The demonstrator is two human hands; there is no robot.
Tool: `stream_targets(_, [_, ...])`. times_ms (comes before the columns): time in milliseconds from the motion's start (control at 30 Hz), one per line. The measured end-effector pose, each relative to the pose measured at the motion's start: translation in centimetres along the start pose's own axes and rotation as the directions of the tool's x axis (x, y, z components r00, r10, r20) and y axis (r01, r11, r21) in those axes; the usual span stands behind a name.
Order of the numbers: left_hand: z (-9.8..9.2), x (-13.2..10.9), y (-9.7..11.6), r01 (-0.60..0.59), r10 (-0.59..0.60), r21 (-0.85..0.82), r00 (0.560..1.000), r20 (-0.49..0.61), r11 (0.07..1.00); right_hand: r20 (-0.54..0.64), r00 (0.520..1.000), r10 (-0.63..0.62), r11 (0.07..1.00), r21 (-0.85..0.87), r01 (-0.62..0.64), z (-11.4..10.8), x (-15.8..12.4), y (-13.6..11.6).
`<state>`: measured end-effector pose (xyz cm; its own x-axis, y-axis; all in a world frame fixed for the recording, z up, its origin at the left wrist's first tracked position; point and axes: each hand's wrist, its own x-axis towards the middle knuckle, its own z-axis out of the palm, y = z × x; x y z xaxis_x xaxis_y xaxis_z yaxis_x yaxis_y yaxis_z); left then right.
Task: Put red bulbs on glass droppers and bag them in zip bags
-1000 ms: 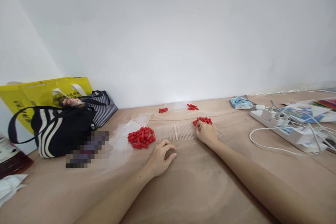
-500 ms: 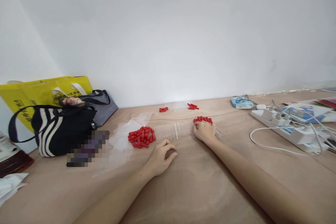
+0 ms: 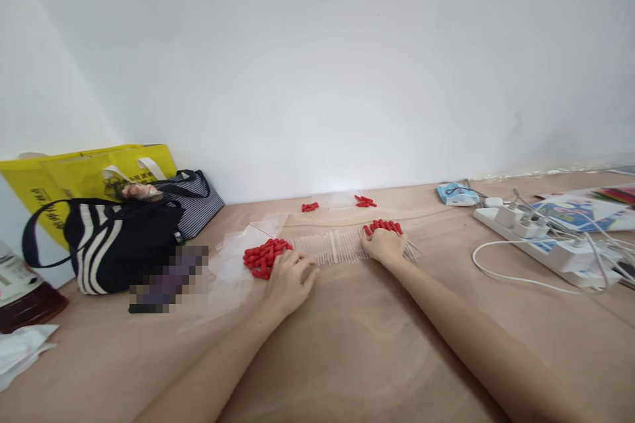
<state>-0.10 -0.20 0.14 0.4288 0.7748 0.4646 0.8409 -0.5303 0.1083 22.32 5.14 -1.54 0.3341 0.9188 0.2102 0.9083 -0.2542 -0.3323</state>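
Note:
Small red teardrop-shaped pieces lie in a loose pile (image 3: 259,259) beside my left hand (image 3: 290,281). That hand hovers over or rests at the pile's near right edge, its fingers loosely bent and apart, and nothing shows in it. A row of thin whitish sticks (image 3: 327,248) lies side by side between my two hands. At the row's right end, my right hand (image 3: 385,246) is closed, with its fingertips turned down and hidden. Just beyond its knuckles sits a tidier group of red pieces (image 3: 389,226). Whatever it pinches cannot be seen.
Clear plastic sheets or bags (image 3: 225,277) lie left of the pile. Smaller red groups (image 3: 366,201) are near the wall. On the left are a black bag (image 3: 126,244) and yellow bag (image 3: 89,168); on the right, a power strip (image 3: 526,238) with cables and a blue mask (image 3: 457,194).
My left hand has moved left, from the stick row's near edge to the red pile, partly covering it. My right hand has shifted very slightly left.

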Motion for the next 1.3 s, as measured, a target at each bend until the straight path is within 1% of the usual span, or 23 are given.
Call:
stream_targets(67, [-0.9, 0.4, -1.6, 0.089, -0.079, 0.151, 0.995, -0.068, 0.985, 0.001, 1.0, 0.006, 1.0, 0.01, -0.006, -0.1, 0.0, 0.0])
stream_targets(133, [-2.0, 0.6, -3.2, 0.175, -0.157, 0.237, 0.983, -0.092, 0.955, -0.002, 1.0, 0.008, 1.0, 0.022, -0.008, -0.4, -0.1, 0.0])
stream_targets(200, [-3.0, 0.6, -4.5, 0.216, -0.215, 0.258, 0.976, -0.034, 0.942, -0.009, 1.0, -0.002, 0.999, 0.041, 0.002, -0.8, -0.3, -0.1])
stream_targets(300, [-3.8, 0.3, -5.6, 0.208, -0.234, 0.253, 0.969, 0.08, 0.945, -0.01, 0.999, -0.053, 0.995, 0.084, 0.053, -1.5, -0.9, -0.1])
stream_targets(367, [-3.9, 0.2, -5.8, 0.189, -0.225, 0.265, 0.968, 0.112, 0.945, -0.026, 0.99, -0.136, 0.981, 0.135, 0.138, -1.9, -1.7, 0.1])
stream_targets(400, [-3.8, 0.2, -5.9, 0.181, -0.22, 0.274, 0.968, 0.119, 0.945, -0.048, 0.979, -0.197, 0.966, 0.163, 0.202, -2.0, -2.2, 0.3])
stream_targets(433, [-3.7, 0.2, -5.9, 0.172, -0.214, 0.282, 0.969, 0.126, 0.944, -0.078, 0.96, -0.268, 0.943, 0.184, 0.278, -2.0, -2.8, 0.5])
stream_targets(500, [-3.6, 0.2, -6.0, 0.158, -0.205, 0.301, 0.97, 0.132, 0.941, -0.135, 0.897, -0.42, 0.879, 0.187, 0.439, -2.0, -4.1, 0.9])
stream_targets(567, [-3.7, 0.3, -6.0, 0.137, -0.183, 0.345, 0.977, 0.106, 0.929, -0.134, 0.828, -0.544, 0.816, 0.146, 0.56, -2.0, -5.2, 1.3])
stream_targets(600, [-3.8, 0.4, -6.0, 0.126, -0.165, 0.375, 0.983, 0.074, 0.919, -0.115, 0.799, -0.59, 0.789, 0.126, 0.601, -2.0, -5.7, 1.5])
stream_targets(667, [-4.0, 0.5, -5.8, 0.114, -0.108, 0.411, 0.993, -0.038, 0.904, -0.07, 0.755, -0.652, 0.748, 0.105, 0.655, -2.0, -6.3, 1.6])
stream_targets(733, [-4.1, 0.5, -5.0, 0.098, -0.034, 0.35, 0.982, -0.185, 0.932, -0.047, 0.726, -0.686, 0.719, 0.113, 0.686, -1.9, -6.6, 1.7])
stream_targets(800, [-3.6, 0.3, -3.6, 0.048, 0.004, 0.167, 0.954, -0.298, 0.985, -0.047, 0.7, -0.713, 0.689, 0.141, 0.711, -1.7, -6.6, 1.8])
stream_targets(833, [-3.2, 0.2, -2.8, 0.017, -0.001, 0.046, 0.948, -0.319, 0.999, -0.054, 0.684, -0.727, 0.671, 0.158, 0.725, -1.6, -6.5, 1.9])
stream_targets(867, [-2.7, 0.0, -2.0, -0.009, -0.013, -0.07, 0.951, -0.31, 0.997, -0.062, 0.669, -0.741, 0.652, 0.173, 0.738, -1.5, -6.5, 2.0])
stream_targets(900, [-2.2, -0.2, -1.1, -0.033, -0.011, -0.165, 0.966, -0.259, 0.986, -0.07, 0.654, -0.753, 0.635, 0.183, 0.75, -1.4, -6.4, 2.2])
stream_targets(933, [-1.6, -0.4, -0.4, -0.048, 0.002, -0.236, 0.982, -0.189, 0.971, -0.074, 0.644, -0.761, 0.624, 0.189, 0.758, -1.3, -6.3, 2.4])
stream_targets(1000, [-0.6, -0.7, 0.7, -0.065, 0.044, -0.325, 0.996, -0.072, 0.943, -0.074, 0.64, -0.765, 0.62, 0.186, 0.763, -1.3, -6.3, 2.7])
stream_targets(1067, [-0.1, -1.0, 1.3, -0.077, 0.087, -0.369, 0.996, 0.011, 0.926, -0.071, 0.647, -0.759, 0.629, 0.178, 0.757, -1.4, -6.3, 2.9])
stream_targets(1133, [0.0, -1.1, 1.6, -0.083, 0.115, -0.394, 0.992, 0.059, 0.915, -0.071, 0.656, -0.751, 0.637, 0.178, 0.75, -1.4, -6.4, 2.9])
stream_targets(1300, [0.1, -0.9, 1.8, -0.082, 0.125, -0.391, 0.988, 0.086, 0.917, -0.068, 0.655, -0.753, 0.629, 0.22, 0.746, -1.4, -7.0, 2.5])
